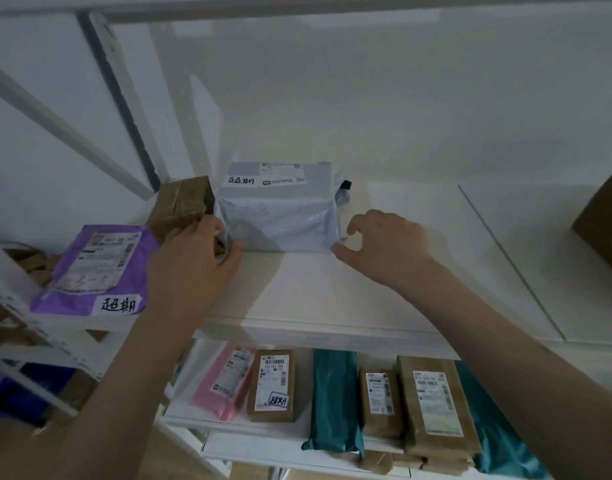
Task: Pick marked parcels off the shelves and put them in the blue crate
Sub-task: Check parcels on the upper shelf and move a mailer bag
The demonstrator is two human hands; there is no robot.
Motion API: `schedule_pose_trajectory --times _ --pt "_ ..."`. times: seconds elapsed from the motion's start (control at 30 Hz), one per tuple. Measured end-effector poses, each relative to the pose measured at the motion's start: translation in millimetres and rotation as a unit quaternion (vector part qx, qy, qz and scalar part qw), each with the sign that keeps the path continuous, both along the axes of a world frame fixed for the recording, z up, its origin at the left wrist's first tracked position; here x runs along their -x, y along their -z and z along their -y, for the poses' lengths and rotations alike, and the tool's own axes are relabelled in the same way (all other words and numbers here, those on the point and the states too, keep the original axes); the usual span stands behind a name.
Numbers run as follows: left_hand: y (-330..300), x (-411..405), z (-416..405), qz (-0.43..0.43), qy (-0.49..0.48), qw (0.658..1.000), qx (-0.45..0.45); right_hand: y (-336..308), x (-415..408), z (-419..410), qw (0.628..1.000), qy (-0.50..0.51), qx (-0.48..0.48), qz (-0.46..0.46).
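A grey plastic-wrapped parcel (280, 209) with a handwritten mark by its label stands on the white upper shelf (332, 299). My left hand (197, 254) grips its lower left corner, fingers curled round the wrap. My right hand (384, 244) is at its lower right corner, thumb and fingers curled and just touching the wrap's edge. A purple parcel (93, 268) with the same handwritten mark lies at the left. On the lower shelf a brown box (271, 384) carries a marked sticker too. A bit of blue (6, 393), perhaps the crate, shows low at the left.
A taped brown box (179, 206) sits behind my left hand. Another brown box (602, 216) is at the right edge. The lower shelf holds a pink mailer (224, 379), teal mailers (334, 400) and brown boxes (432, 403). A white wall backs the shelf.
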State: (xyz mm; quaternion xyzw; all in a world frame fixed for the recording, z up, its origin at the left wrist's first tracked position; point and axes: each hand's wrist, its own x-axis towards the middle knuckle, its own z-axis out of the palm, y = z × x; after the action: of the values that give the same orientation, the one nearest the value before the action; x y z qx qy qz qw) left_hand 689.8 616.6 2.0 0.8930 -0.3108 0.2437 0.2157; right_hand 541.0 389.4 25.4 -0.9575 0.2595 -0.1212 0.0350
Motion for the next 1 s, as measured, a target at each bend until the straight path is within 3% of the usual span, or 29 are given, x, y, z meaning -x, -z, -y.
schedule_pose_trajectory --times 0.43,1.0 --pt "6.0 14.0 8.8 -0.029 0.033 0.999 -0.005 -1.7 12.2 9.4 1.000 0.005 0.028 0.013" --pt "10.5 99.9 55.2 -0.057 0.142 0.988 0.008 10.8 170.9 51.3 0.992 0.089 -0.015 0.086"
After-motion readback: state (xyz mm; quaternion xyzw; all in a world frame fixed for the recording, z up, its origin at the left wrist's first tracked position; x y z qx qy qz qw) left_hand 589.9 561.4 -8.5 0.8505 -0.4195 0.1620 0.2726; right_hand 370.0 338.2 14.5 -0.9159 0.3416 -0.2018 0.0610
